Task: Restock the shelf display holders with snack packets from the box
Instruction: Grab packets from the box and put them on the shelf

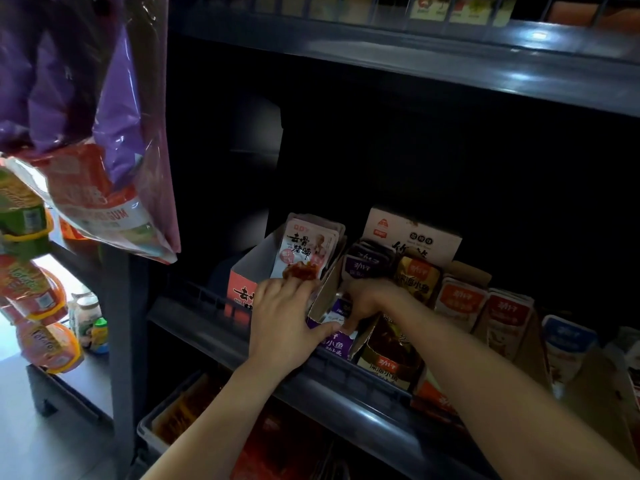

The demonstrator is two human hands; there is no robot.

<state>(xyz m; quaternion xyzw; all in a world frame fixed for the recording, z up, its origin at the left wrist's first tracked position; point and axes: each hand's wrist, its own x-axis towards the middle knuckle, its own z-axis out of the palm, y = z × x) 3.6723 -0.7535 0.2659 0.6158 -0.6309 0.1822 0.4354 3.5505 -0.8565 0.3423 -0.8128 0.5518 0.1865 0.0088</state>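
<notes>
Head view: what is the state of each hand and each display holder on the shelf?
left hand, grips the purple holder's side wall.
right hand, inside the purple holder, fingers curled round purple packets.
purple holder, partly filled, packets upright at its back.
pink holder, partly filled, white packets upright at its back.
brown holder, packets upright.

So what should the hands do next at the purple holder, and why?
Probably seat the purple packets fully down into the purple holder, then let go. The right hand has its fingers curled round them inside the holder, and the left hand grips the holder's cardboard side, apparently steadying it.
</notes>
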